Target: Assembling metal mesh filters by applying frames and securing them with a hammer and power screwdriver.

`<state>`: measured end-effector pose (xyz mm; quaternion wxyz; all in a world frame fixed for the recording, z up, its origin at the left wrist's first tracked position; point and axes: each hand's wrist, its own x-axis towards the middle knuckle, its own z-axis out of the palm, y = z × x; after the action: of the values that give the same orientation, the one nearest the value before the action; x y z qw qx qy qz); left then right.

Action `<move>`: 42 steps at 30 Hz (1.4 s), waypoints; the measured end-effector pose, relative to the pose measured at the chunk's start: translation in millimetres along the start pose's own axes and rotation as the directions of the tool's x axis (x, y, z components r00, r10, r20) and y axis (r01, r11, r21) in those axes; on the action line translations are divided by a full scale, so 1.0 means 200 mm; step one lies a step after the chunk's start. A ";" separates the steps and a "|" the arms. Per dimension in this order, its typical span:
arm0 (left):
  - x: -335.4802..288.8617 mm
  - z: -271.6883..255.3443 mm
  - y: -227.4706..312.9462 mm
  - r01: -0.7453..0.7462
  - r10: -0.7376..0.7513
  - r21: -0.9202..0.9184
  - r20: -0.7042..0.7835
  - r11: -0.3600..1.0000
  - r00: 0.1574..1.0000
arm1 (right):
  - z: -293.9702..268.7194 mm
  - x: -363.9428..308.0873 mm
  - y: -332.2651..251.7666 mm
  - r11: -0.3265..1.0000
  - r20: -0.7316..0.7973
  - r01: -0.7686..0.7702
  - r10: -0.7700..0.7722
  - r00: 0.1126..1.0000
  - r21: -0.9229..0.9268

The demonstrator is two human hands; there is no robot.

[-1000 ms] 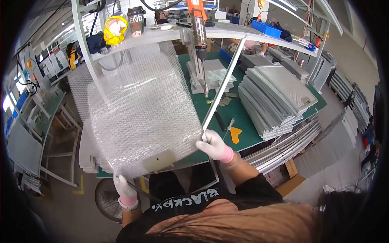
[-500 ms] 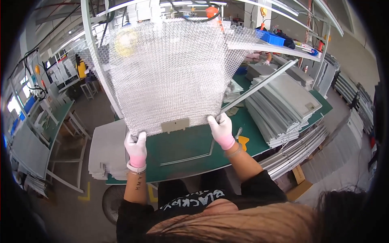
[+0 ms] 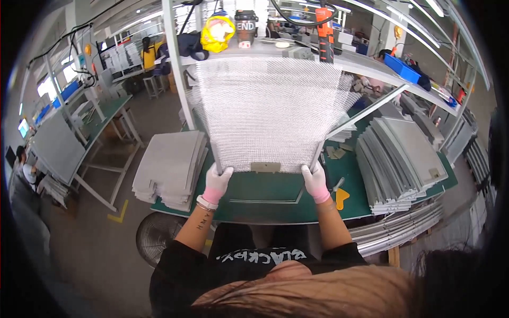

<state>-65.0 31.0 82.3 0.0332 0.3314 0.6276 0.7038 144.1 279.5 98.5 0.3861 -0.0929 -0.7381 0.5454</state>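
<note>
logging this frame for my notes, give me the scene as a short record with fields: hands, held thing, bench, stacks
left hand: gloved left hand grips the lower left corner of the mesh panel
right hand: gloved right hand grips the lower right corner
held thing: silvery mesh panel held up over the bench, small tab at its lower edge
bench: green mat
stacks: grey panel stack on the left, fanned grey panel stack on the right
near right hand: orange-handled tool

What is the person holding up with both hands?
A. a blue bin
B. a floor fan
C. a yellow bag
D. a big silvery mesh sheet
D: the left hand and right hand, both gloved, grip the bottom corners of a big silvery mesh sheet raised over the green table.
</note>
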 end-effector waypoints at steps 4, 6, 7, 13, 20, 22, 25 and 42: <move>-0.09 -0.02 -0.02 0.045 -0.045 0.005 0.064 0.999 0.997 | -0.02 -0.05 0.06 0.997 0.001 0.075 -0.075 0.997 -0.024; -0.04 -0.10 0.04 -0.006 0.001 0.036 0.155 0.999 0.988 | -0.08 -0.01 -0.01 1.000 0.173 0.025 -0.022 0.985 -0.012; 0.01 -0.13 0.09 -0.066 0.049 0.064 0.242 0.996 0.969 | -0.07 0.02 -0.15 0.996 0.163 0.069 -0.078 0.984 0.060; 0.23 -0.06 0.34 -0.204 0.193 -0.201 -0.070 0.958 0.979 | 0.00 0.18 -0.40 0.976 -0.121 0.215 -0.209 0.970 0.039; 0.20 0.00 0.41 -0.160 0.162 -0.323 -0.019 0.933 0.987 | 0.00 0.15 -0.33 0.968 -0.330 0.191 -0.235 0.914 -0.160; 0.20 -0.04 0.38 -0.147 0.165 -0.277 0.044 0.950 0.985 | -0.02 0.15 -0.30 0.970 -0.297 0.227 -0.243 0.923 -0.087; 0.17 -0.03 0.35 -0.150 0.166 -0.199 0.066 0.968 0.984 | 0.04 0.12 -0.30 0.949 -0.367 0.229 -0.296 0.882 -0.215; -0.13 -0.06 -0.13 -0.003 0.000 0.056 0.059 0.998 0.998 | 0.08 -0.19 0.11 0.991 -0.146 0.029 -0.048 0.988 -0.129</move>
<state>-60.2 13.7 48.3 0.0418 0.3533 0.6457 0.6757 153.3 255.8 60.7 0.4440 -0.1431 -0.7419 0.4816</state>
